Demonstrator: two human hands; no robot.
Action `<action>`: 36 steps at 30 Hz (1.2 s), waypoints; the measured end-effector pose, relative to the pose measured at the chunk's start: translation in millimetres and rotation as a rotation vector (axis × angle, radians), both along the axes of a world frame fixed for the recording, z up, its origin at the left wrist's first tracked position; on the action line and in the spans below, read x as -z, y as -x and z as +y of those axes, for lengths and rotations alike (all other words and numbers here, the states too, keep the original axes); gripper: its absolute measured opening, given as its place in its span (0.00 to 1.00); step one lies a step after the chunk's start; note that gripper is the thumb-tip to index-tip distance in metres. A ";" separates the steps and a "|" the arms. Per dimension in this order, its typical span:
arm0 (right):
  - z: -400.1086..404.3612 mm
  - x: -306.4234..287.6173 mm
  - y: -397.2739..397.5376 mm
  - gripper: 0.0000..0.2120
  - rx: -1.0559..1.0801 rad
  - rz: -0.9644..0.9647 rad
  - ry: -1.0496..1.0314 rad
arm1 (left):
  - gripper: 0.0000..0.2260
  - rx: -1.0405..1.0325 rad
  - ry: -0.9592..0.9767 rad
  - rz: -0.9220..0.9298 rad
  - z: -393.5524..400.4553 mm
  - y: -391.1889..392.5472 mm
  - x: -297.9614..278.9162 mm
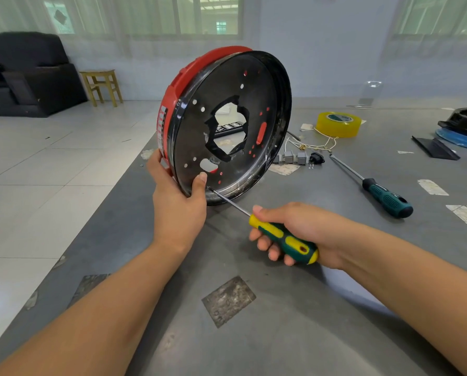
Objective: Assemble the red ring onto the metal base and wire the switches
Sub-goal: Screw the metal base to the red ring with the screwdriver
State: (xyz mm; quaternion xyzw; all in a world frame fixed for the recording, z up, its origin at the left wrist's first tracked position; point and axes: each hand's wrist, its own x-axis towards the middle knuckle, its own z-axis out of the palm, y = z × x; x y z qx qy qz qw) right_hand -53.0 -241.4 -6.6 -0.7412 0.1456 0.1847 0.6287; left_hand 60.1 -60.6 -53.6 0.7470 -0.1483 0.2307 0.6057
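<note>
The left hand [176,204] grips the lower left edge of the black metal base [232,126], thumb pressed on its inner face and fingers [156,161] wrapped behind onto the red ring [172,104] that sits against the base's far side. The base stands on edge, tilted, its bottom rim resting on the grey desk [254,335]. The right hand [297,234] is closed around the yellow-and-green handle of a screwdriver [270,232], fingers curled under it and thumb on top; the thin shaft runs up and left, and its tip meets the base's rim just beside the left thumb. Behind the base, on the desk, lie small grey switches [292,157] with pale wires [322,143], a black socket piece [317,158] and two tiny screws. Near them to the right lies a second screwdriver [373,185] with a dark green handle. Farther back sits a roll of yellow tape [338,124]. At the desk's far right edge are a black part [463,120] on something blue and a flat black piece [434,149]. Off the desk, a dark armchair [28,74] and a small wooden stool [102,86] stand on the tiled floor.
</note>
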 end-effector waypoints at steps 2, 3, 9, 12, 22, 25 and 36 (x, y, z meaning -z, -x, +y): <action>-4.4 -1.1 -0.1 0.23 -0.026 0.017 -0.018 | 0.31 0.002 0.000 0.000 -0.9 1.0 0.2; -5.2 -1.0 0.1 0.22 -0.027 0.006 -0.020 | 0.31 0.003 -0.006 0.000 -1.8 1.7 0.6; 0.6 7.2 -1.5 0.16 0.065 -0.076 0.163 | 0.31 -0.008 -0.022 0.013 -3.6 2.3 2.2; 0.5 7.4 -2.7 0.13 0.081 -0.119 0.140 | 0.31 -0.010 -0.014 -0.014 -1.7 1.6 2.0; -3.0 0.6 0.4 0.13 -0.007 -0.047 0.069 | 0.31 0.012 -0.006 -0.028 -5.4 2.1 3.7; 0.6 6.5 -0.5 0.14 0.052 -0.120 0.188 | 0.31 0.007 -0.001 -0.023 -3.8 0.7 4.1; -13.3 -0.6 1.1 0.21 -0.037 0.053 -0.160 | 0.31 0.027 0.029 -0.067 -2.8 -0.4 6.9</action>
